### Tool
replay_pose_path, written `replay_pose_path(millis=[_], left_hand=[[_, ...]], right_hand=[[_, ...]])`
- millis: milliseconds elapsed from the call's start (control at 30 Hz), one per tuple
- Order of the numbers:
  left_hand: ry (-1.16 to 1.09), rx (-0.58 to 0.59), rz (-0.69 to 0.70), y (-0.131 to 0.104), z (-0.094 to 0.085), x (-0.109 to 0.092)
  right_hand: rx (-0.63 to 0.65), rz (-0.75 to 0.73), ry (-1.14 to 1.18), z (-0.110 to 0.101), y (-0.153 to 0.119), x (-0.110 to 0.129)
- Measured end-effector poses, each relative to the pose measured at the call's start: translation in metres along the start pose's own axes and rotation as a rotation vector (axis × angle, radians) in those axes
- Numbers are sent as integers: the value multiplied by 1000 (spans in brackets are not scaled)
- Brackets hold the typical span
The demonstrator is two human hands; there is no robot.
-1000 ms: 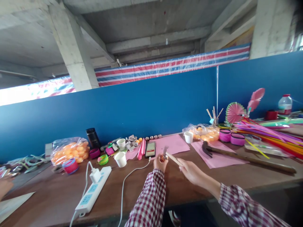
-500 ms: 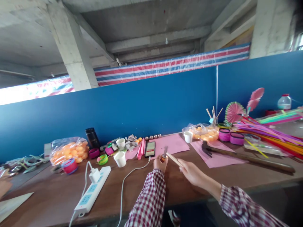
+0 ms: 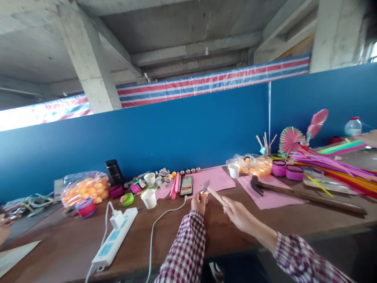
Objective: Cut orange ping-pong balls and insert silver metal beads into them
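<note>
My left hand (image 3: 199, 203) is closed round a small tool with a flat grey blade (image 3: 206, 184), which points up and away from me. Its handle is mostly hidden by my fingers, so I cannot tell its exact kind. My right hand (image 3: 237, 212) grips a pale wooden stick (image 3: 217, 196), whose far end slants toward the blade; whether they touch is unclear. Both hands are above the brown table (image 3: 173, 232). Just beyond my left hand lie a phone (image 3: 186, 185) on a white cable and a pink paper sheet (image 3: 219, 179).
To the right, a hammer (image 3: 306, 193) lies over another pink sheet (image 3: 272, 202). On the left are a power strip (image 3: 116, 237), paper cups (image 3: 149, 199) and a bag of orange balls (image 3: 88, 188). Other people's hands (image 3: 368, 138) show at both side edges.
The blade in my left hand has turned, its tip now leaning right, and the orange-brown handle end shows less. My right hand and the stick have barely moved. Another person's hand has appeared at far right.
</note>
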State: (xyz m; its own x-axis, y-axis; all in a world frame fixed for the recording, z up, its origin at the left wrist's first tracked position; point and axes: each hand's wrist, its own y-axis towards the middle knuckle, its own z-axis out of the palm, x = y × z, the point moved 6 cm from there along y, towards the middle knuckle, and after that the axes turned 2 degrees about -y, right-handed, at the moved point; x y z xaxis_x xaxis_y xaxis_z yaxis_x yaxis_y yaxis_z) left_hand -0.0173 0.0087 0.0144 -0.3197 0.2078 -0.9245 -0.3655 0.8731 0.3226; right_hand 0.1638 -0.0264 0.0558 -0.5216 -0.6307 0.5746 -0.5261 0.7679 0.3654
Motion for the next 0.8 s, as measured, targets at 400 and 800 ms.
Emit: replay_pose_path(millis=[400, 800], left_hand=[[40, -18, -47, 1, -1, 6], [186, -19, 24, -4, -3, -5]], right_hand=[[-61, 189, -542, -49, 23, -31], [-61, 212, -887, -49, 32, -84]])
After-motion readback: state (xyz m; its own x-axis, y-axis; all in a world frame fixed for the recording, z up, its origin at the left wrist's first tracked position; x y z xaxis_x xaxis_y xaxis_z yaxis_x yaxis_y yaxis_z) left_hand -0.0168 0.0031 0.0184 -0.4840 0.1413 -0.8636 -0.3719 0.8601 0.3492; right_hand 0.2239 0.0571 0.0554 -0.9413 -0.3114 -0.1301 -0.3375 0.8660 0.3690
